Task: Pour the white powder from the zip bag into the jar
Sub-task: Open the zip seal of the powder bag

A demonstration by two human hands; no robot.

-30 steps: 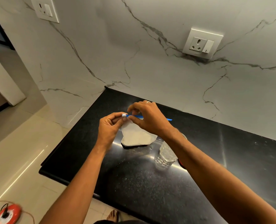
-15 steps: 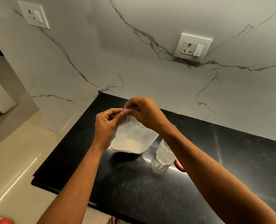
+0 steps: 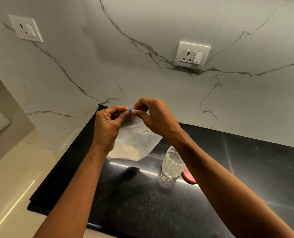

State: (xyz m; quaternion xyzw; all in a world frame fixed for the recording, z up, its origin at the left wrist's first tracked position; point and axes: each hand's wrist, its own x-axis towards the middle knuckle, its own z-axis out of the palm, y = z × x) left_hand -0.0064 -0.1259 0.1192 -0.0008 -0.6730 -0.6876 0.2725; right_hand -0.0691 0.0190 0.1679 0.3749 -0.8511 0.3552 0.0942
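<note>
Translucent zip bag (image 3: 136, 141) hangs upright, top pinched by both hands (image 3: 130, 117).

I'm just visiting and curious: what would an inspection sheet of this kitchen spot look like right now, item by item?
Surface: black speckled countertop, glossy.
Job's things: zip bag held in the air, white powder settled at its bottom, blue zip tab at its top; clear textured jar upright on the counter, lid off.
Clutter: red lid lying behind the jar, partly hidden.
Hands: left hand and right hand both pinch the bag's top edge.
Cables: nothing seen.
Surroundings: white marble-patterned wall with two socket plates; pale tiled floor on the left.
</note>
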